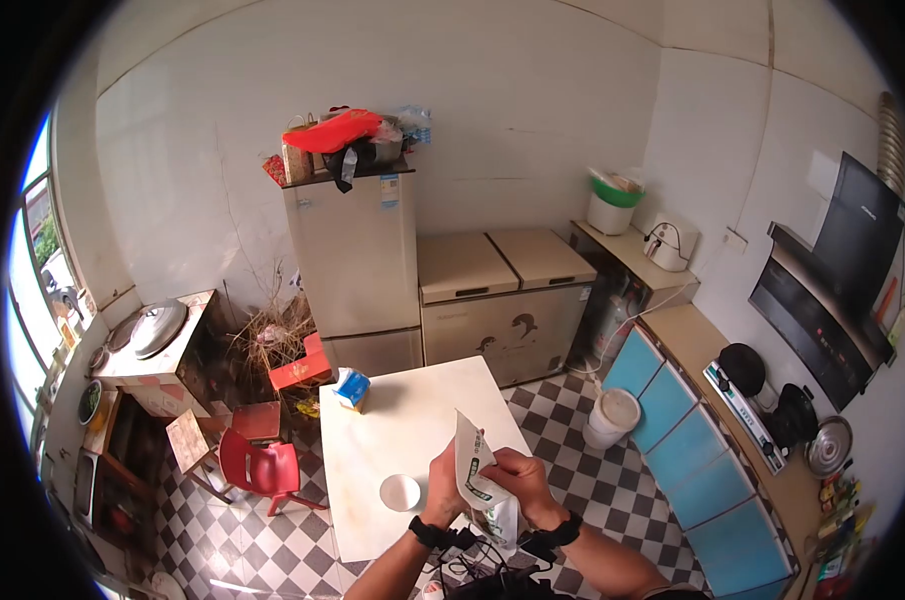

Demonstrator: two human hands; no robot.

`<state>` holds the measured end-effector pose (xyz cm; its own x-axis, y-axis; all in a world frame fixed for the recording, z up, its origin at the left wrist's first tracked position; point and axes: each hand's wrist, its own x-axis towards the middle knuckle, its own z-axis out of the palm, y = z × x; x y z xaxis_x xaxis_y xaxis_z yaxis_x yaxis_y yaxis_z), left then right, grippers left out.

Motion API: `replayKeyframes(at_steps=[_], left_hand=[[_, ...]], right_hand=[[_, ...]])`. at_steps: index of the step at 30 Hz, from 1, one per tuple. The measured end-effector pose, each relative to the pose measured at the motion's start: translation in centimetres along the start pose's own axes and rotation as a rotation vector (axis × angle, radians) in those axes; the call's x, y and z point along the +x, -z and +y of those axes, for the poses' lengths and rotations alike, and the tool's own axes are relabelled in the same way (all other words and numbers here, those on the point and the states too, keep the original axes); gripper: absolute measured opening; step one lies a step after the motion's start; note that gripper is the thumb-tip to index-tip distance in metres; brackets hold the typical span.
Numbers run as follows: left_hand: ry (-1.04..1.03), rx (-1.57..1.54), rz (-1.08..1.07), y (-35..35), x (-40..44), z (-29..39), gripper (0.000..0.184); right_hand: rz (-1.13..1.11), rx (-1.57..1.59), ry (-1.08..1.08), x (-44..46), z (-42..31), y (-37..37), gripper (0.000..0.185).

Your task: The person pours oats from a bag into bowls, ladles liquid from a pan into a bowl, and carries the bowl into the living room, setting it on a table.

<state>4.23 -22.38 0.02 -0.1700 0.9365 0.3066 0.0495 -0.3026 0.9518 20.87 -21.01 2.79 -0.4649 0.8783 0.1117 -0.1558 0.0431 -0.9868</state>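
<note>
Your left hand (444,487) and right hand (529,486) both gripped the packet (473,462) by the table's (428,405) near right side, right of the bowl (400,493) — a hard tug could have torn it.

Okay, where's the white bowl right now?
In the head view, the white bowl is on the left part of the table, just left of your left hand and nearer to you than the blue-and-white carton.

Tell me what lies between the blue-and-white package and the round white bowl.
In the head view, only bare pale tabletop separates the package from the bowl.
</note>
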Motion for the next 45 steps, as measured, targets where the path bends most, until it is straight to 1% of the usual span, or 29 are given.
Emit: replayKeyframes(at_steps=[1,2,3,5,7,8,9,11,13,15,17,19,21,22,23,25,26,29,30,31,32,33,35,37,38,40,41,42,45], left_hand=[[-0.02,0.275,-0.025,0.4,0.1,0.6,0.054],[-0.274,0.386,0.171,0.1,0.2,0.2,0.061],[-0.346,0.522,0.312,0.0,-0.4,1.5,0.052],[-0.358,0.534,0.266,0.9,-1.9,3.5,0.046],[-0.21,0.25,-0.027,1.1,-2.9,3.2,0.043],[-0.293,0.325,-0.008,0.4,-3.0,3.3,0.041],[-0.216,0.205,0.088,-0.4,-3.3,3.2,0.036],[0.034,-0.028,0.094,-0.7,-3.9,1.0,0.029],[0.026,-0.017,0.112,-0.9,-3.8,0.6,0.025],[0.025,-0.005,0.127,-0.7,-3.7,0.1,0.022],[0.093,-0.011,0.096,0.1,-3.2,-0.7,0.019],[0.114,0.056,0.094,0.6,-3.1,-0.7,0.014],[0.108,0.032,0.115,0.9,-3.2,-0.1,0.008],[0.095,0.08,0.096,1.5,-3.0,0.1,0.007],[0.096,0.082,0.093,1.9,-2.9,0.5,0.007],[0.03,0.324,0.024,2.4,-3.0,2.5,0.007],[-0.047,0.356,0.061,2.1,-3.0,3.4,0.008],[-0.114,0.497,0.06,2.0,-2.8,3.9,0.008],[-0.114,0.498,0.058,2.0,-2.9,3.9,0.008],[-0.143,0.531,0.087,2.1,-3.0,3.9,0.009],[-0.172,0.562,0.115,2.3,-3.1,3.9,0.01],[-0.037,0.496,0.157,3.0,-3.6,4.1,0.012],[-0.085,0.528,0.094,3.4,-4.2,3.5,0.013],[-0.098,0.504,0.044,3.2,-4.0,3.8,0.013],[-0.105,0.474,-0.005,3.0,-4.1,3.8,0.013],[-0.084,0.42,-0.023,2.5,-4.3,3.2,0.014],[-0.074,0.37,-0.03,2.3,-4.3,3.0,0.014],[0.02,0.326,-0.046,2.0,-4.3,3.5,0.014],[0.015,0.298,0.002,1.8,-4.3,2.6,0.015]], right_hand=[[0.01,0.118,-0.038,-0.2,0.4,0.3,0.02],[0.021,0.153,-0.018,-0.4,0.8,0.9,0.016],[0.023,0.145,-0.023,-0.4,1.2,1.3,0.016],[0.085,0.12,0.11,-0.1,1.7,1.5,0.017],[0.117,0.112,0.052,0.4,-0.1,-0.4,0.019],[0.107,-0.024,0.092,0.4,0.2,-0.9,0.021],[0.093,-0.162,0.135,0.4,0.6,-1.3,0.023],[0.084,-0.081,0.072,0.4,1.3,-1.8,0.021],[0.069,0.098,0.054,0.5,2.4,-1.8,0.022],[0.089,0.056,0.081,0.3,2.5,-1.5,0.018],[0.124,-0.129,0.141,0.3,1.7,-1.4,0.012],[0.211,-0.087,0.155,0.7,2.4,-1.5,0.009],[0.248,0.007,0.218,1.1,3.1,-0.8,0.016],[0.281,-0.215,0.32,1.3,3.1,-0.3,0.022],[0.284,-0.213,0.32,1.4,3.1,0.2,0.022],[0.241,-0.416,0.326,1.3,2.7,0.7,0.022],[0.27,-0.422,0.347,1.6,2.8,0.9,0.02],[0.301,-0.437,0.375,2.1,2.9,1.5,0.019],[0.316,-0.452,0.308,1.9,2.1,1.5,0.012],[0.319,-0.45,0.307,2.2,3.3,2.5,0.012],[0.434,-0.303,0.238,3.0,5.3,4.2,0.01],[0.544,-0.155,0.168,3.2,5.0,5.0,0.009],[0.476,-0.201,0.226,2.9,4.3,6.7,0.012],[0.45,-0.104,0.16,2.6,4.4,6.6,0.011],[0.349,-0.103,0.142,2.6,4.2,6.9,0.011],[0.309,-0.096,0.138,2.5,4.1,6.5,0.012],[0.259,-0.088,0.146,2.5,4.0,6.5,0.014],[0.206,-0.121,0.134,2.4,4.3,6.5,0.022],[0.162,-0.101,0.061,2.1,4.8,7.0,0.03]])
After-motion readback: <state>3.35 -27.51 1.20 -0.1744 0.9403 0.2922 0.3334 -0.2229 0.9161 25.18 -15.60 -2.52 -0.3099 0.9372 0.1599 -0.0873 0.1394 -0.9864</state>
